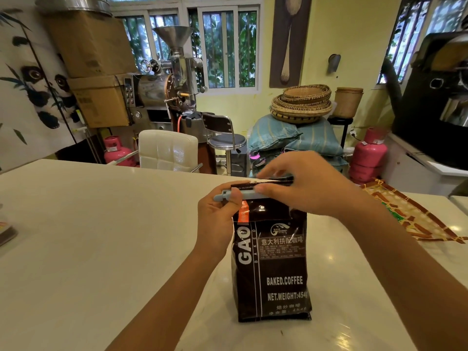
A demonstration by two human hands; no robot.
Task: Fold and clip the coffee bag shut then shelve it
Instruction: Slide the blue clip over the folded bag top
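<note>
left hand [219, 216]: grip pinching clip [241, 195] end | right hand [307, 183]: grip pressing folded top | coffee bag [272, 264]: upright below both grips, on surface [101, 236]

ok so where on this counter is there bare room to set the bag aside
Bare counter runs wide to the left of the coffee bag. Right of it only a narrow strip before the woven tray. Both hands crowd the bag's top.

- The bag [272, 262] is shiny black foil, a bit crinkly.
- The clip [249, 195] is smooth, pale blue plastic.
- The worktop [101, 236] is smooth, glossy and cream, like stone.
</note>
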